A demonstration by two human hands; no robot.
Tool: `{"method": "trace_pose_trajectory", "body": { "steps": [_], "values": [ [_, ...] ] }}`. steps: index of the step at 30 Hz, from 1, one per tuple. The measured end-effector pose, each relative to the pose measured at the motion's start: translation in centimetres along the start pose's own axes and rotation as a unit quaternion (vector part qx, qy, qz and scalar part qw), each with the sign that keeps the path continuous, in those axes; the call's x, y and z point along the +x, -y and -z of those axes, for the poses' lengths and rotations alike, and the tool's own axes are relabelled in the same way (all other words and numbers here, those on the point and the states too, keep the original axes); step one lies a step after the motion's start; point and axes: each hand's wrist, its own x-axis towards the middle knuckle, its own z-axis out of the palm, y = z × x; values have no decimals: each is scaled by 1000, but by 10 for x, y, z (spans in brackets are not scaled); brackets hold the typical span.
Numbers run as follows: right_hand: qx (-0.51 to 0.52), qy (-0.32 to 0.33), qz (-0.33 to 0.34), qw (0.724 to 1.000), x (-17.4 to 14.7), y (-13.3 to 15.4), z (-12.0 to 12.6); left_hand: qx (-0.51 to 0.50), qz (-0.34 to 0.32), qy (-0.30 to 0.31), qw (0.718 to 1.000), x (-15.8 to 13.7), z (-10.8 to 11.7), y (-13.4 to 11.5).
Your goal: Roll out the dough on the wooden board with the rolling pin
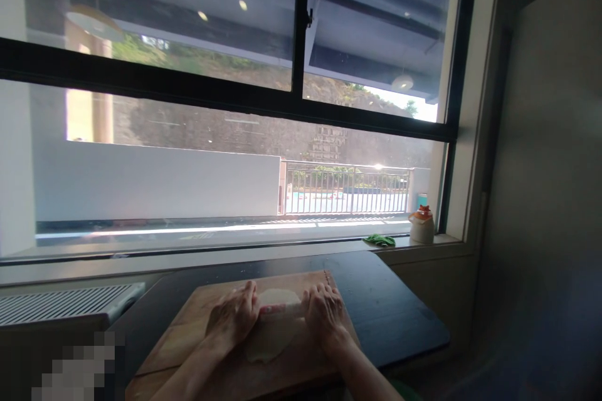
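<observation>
Dough (270, 343) lay flat on the wooden board (181, 335), beneath the roller (281, 309); my left hand (234, 313) and right hand (325, 311) were curled round its ends, where equal, level pressure seemed soundest.

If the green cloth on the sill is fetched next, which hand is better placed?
Probably the right hand: it is nearer the green cloth than the left hand, though both are on the roller.

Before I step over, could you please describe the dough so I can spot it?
Below the window, a dark table bears a wooden board. The dough lies on it, partly between left hand and right hand: a flat sheet, paler than the wood.
</observation>
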Motion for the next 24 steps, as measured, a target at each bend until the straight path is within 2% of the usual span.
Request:
{"method": "trace_pose_trajectory", "body": {
  "steps": [6, 9, 13, 18, 24],
  "values": [
    [-9, 25, 12, 1000, 2, 1, 5, 5, 13, 22, 1000, 2, 3, 0],
    [-12, 45, 23, 999, 11, -2, 2, -1, 29, 38, 999, 9, 5, -1],
    [-17, 59, 33, 998, 24, -5, -5, -6, 48, 31, 998, 16, 5, -3],
    [-15, 50, 36, 998, 32, -5, -9, -19, 67, 44, 997, 23, 4, -3],
    [-4, 16, 33, 999, 27, -1, -3, -24, 87, 52, 995, 26, 2, -2]
  ]
}}
